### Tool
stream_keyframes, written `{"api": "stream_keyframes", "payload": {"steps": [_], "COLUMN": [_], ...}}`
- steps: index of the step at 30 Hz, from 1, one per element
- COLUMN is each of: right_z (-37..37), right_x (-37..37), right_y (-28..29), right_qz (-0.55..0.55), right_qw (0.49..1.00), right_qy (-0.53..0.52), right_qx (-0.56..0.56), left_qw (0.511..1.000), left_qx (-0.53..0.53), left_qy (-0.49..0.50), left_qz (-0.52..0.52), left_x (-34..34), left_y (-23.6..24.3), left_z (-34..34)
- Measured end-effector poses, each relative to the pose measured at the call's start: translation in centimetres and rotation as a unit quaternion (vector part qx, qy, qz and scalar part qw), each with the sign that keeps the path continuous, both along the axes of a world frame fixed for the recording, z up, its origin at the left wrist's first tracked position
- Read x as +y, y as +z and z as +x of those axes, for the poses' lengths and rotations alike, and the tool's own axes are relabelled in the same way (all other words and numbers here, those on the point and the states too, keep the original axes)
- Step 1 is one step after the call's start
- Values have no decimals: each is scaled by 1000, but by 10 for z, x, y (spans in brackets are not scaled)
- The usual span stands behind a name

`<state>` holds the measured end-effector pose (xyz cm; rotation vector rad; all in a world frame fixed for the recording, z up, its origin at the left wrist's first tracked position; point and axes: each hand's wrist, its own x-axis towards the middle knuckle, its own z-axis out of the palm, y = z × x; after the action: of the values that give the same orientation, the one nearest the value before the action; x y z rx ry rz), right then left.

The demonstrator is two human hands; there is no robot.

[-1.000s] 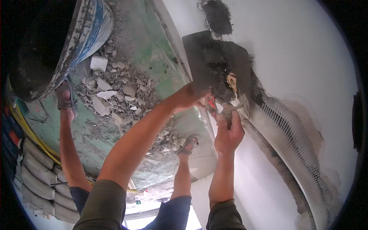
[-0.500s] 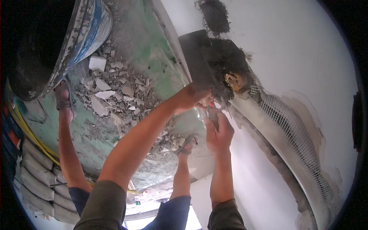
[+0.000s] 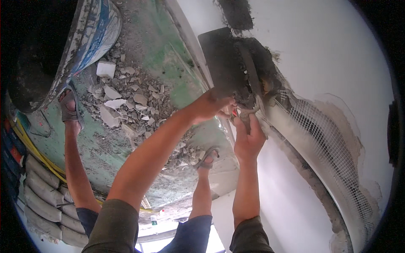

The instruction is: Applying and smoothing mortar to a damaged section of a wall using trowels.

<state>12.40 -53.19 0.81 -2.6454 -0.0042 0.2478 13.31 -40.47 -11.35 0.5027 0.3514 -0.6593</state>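
My left hand [image 3: 213, 105] is closed at the lower edge of a dark, flat rectangular plate [image 3: 215, 55] that looks like a mortar board; just how it grips is partly hidden. Dark wet mortar [image 3: 257, 50] lies over the plate's right part. Below it, my right hand [image 3: 249, 139] is closed, thumb and fingers pinched near a greyish-tan curved piece I cannot make out. A small red spot shows between the hands. Right of them, white mesh tape [image 3: 320, 135] hangs along the white wall [image 3: 320, 50] beside a pale strip [image 3: 299, 139].
Broken rubble [image 3: 126, 97] lies on the green, dusty floor [image 3: 168, 50] to the left. A large dark bucket [image 3: 90, 42] stands at the upper left. Stacked grey sacks [image 3: 42, 194] and a yellow hose [image 3: 38, 147] are at the lower left. My sandalled feet [image 3: 69, 105] show below.
My right hand has moved slightly right and up. A yellowish lump near the mortar's lower right has gone from view, and a raised streak now shows in the mortar. The mesh tape has shifted a little.
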Motion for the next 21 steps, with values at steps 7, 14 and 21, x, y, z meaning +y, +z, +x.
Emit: {"api": "stream_keyframes", "payload": {"steps": [7,14,21], "right_z": [-7,-17,6], "right_x": [-9,-21,22], "right_y": [16,43,25], "right_qz": [62,84,34], "right_qw": [992,985,994], "right_qy": [-85,-87,22], "right_qx": [73,126,103], "left_qw": [1000,999,997], "left_qx": [-11,-7,-4], "left_qy": [4,17,-6], "left_qz": [18,29,80], "left_x": [-12,-17,-13], "left_y": [-5,-2,8], "left_z": [-4,-2,1]}}
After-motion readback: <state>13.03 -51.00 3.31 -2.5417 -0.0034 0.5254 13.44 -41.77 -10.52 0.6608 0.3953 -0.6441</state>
